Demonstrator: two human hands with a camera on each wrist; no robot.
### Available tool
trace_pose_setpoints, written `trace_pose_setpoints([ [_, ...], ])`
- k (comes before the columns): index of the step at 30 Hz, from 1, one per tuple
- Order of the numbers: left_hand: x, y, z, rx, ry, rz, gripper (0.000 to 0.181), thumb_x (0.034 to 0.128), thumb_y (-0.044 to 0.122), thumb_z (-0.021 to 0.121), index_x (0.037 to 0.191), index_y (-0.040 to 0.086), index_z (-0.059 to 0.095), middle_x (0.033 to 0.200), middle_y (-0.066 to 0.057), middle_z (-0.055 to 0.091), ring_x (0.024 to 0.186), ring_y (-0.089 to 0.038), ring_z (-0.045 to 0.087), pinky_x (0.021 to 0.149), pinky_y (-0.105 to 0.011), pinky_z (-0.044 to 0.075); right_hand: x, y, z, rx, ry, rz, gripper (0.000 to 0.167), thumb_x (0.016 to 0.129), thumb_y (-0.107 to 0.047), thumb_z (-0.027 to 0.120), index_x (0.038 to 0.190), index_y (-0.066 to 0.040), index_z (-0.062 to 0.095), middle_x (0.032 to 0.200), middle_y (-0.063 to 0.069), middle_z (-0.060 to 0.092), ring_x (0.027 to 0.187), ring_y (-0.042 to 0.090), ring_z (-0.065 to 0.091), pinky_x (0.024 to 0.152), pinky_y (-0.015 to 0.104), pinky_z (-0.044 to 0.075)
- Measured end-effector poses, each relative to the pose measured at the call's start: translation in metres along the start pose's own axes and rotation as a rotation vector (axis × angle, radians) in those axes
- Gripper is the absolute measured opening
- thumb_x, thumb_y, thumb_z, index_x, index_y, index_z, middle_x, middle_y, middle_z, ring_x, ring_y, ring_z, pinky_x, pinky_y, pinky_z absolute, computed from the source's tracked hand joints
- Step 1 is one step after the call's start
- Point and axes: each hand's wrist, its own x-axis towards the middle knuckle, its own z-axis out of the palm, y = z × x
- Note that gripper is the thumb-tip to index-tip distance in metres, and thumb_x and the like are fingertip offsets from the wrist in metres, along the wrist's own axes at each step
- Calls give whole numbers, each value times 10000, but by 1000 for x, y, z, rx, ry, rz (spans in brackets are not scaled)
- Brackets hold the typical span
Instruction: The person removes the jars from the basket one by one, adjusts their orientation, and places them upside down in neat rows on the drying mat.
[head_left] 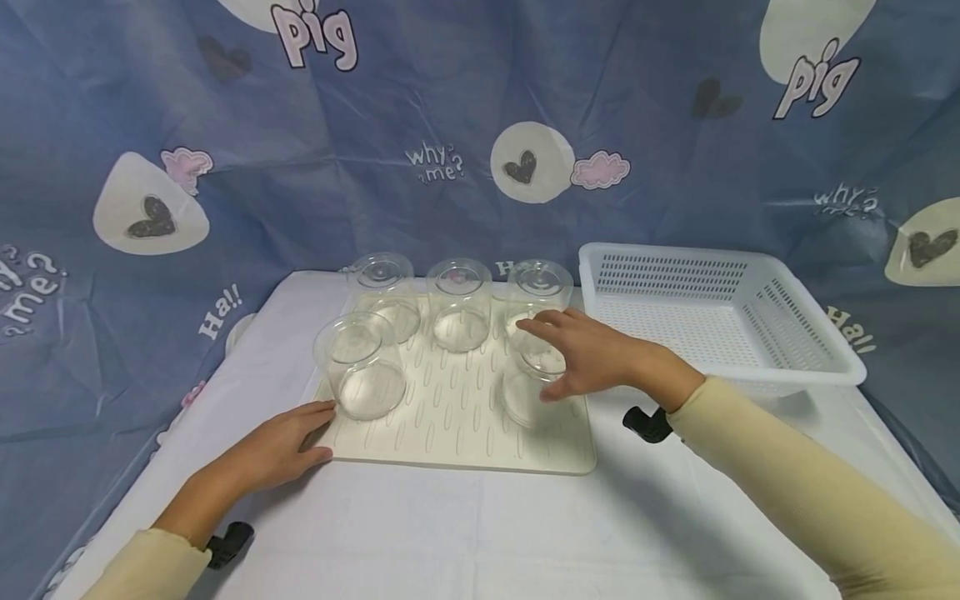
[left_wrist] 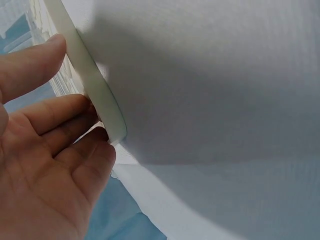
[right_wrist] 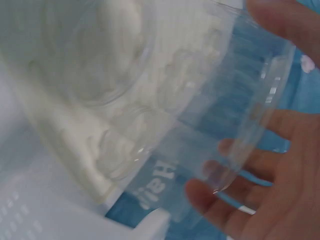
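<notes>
Several clear plastic cups stand on a cream ribbed mat [head_left: 457,446]. Three are in the back row, one of them the middle cup [head_left: 459,304]; another cup [head_left: 367,375] stands at the front left. My right hand [head_left: 592,354] grips the upper part of the front right cup [head_left: 525,400], thumb on the near side and fingers across the far side. In the right wrist view, fingertips show through this cup's clear wall [right_wrist: 200,125]; the picture is blurred. My left hand [head_left: 281,446] touches the mat's left edge with its fingertips, beside the front left cup.
A white perforated plastic basket [head_left: 795,375] stands to the right of the mat. White cloth [head_left: 465,533] covers the table, and a blue printed cloth [head_left: 450,108] hangs behind it.
</notes>
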Motion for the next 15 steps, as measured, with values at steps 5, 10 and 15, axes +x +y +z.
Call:
trace_pose_setpoints([
  [5,-1,1,0,-5,-2,13,580,874,200,738,1326,-113,552,1424,-285,519,1294,-490,510,1039,-593,461,1,-1,0,16,-15,15,945,756,-400,814,1543,-156,351,1506,136,453,1346,380,452,1084,559,429],
  [10,1,-2,-3,-6,4,8,580,874,188,739,1332,-112,547,1431,-288,510,1299,-497,500,1038,-600,459,2,0,1,56,11,15,942,751,-374,813,1541,-145,354,1528,159,428,1364,401,435,1090,566,424],
  [15,1,-3,-1,-13,7,9,576,875,176,734,1333,-118,543,1429,-293,509,1296,-500,502,1032,-598,464,0,0,4,98,34,20,997,752,-367,821,1564,-130,293,1592,211,314,1454,433,337,1129,608,380],
])
